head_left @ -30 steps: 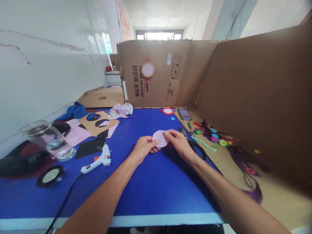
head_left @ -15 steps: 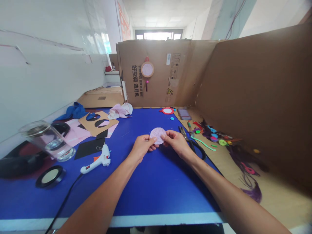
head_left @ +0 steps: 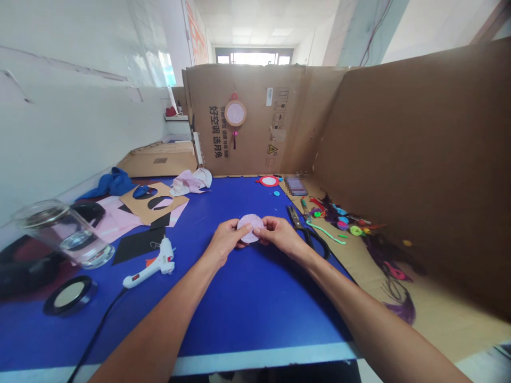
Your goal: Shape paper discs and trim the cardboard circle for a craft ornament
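Observation:
Between my two hands is a pale lilac, fabric-like disc point(head_left: 249, 222), raised over the middle of the blue table point(head_left: 239, 298). My left hand point(head_left: 227, 240) grips its left edge, thumb on the face and fingers behind. On the right side my right hand point(head_left: 281, 234) pinches it the same way, its thumb pressed near the lower right of the face. The fingertips behind the disc are hidden. Just right of my right hand lie black-handled scissors point(head_left: 315, 240). A white glue gun point(head_left: 154, 265) rests on its side to the left.
A glass jar point(head_left: 64, 234) and a black round case point(head_left: 71, 295) stand at the left. Cut cardboard point(head_left: 159, 215) and cloth scraps lie behind them. A red-rimmed disc point(head_left: 269, 181) is at the back. Buttons and tassels point(head_left: 393, 271) litter the right side below a cardboard wall point(head_left: 419, 159).
The whole view has shifted, so things sit a little further left. Both hands still hold the disc, which now shows its face slightly more fully.

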Demonstrator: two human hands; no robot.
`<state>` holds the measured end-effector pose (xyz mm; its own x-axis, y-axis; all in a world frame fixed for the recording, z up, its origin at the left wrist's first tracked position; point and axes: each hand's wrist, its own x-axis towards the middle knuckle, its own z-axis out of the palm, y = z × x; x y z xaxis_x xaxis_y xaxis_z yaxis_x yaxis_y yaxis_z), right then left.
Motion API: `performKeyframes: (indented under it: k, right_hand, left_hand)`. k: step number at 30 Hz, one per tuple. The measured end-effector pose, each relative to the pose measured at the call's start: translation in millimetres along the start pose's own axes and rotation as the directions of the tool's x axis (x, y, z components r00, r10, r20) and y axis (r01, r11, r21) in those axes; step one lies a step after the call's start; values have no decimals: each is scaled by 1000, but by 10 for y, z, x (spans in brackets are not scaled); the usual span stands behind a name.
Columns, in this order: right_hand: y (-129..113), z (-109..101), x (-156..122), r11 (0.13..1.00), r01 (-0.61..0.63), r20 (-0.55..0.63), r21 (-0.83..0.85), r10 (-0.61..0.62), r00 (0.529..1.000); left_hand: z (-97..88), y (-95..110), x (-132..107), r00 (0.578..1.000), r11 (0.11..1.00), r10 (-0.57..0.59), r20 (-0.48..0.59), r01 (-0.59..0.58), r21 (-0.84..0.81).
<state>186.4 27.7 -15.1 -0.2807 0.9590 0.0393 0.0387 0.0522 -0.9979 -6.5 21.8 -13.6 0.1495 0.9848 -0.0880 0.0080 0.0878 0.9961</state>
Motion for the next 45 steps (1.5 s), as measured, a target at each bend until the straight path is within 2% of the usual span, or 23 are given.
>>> performKeyframes:
  k: [4,13,19,24,30,36,45]
  right_hand:
    - [-7,17,-1,1000,-15,-11,1,15,1000]
    - [18,-32,31,998,59,-93,21,-56,994]
    - [33,-40,23,999,27,-55,36,-25,998]
    - [21,-13,17,997,62,-59,53,-58,997]
    - [33,-18,40,998,69,-115,10,-67,991]
    - [26,-16,26,997,76,-88,-9,-76,993]
    - [31,-8,36,998,68,-75,-5,-68,995]
  left_hand:
    - [-9,-8,12,1000,1000,11,-30,-11,-11]
    - [-3,32,-4,999,1000,-22,-40,23,6]
    - [7,16,8,998,999,-33,-54,33,9]
    - [37,-24,-3,1000,1000,-19,-7,19,21]
    - [58,-40,-9,1000,999,-24,17,23,46]
    - [47,-34,-12,998,1000,-11,55,10,20]
    - [20,-68,25,999,999,21,30,-22,30]
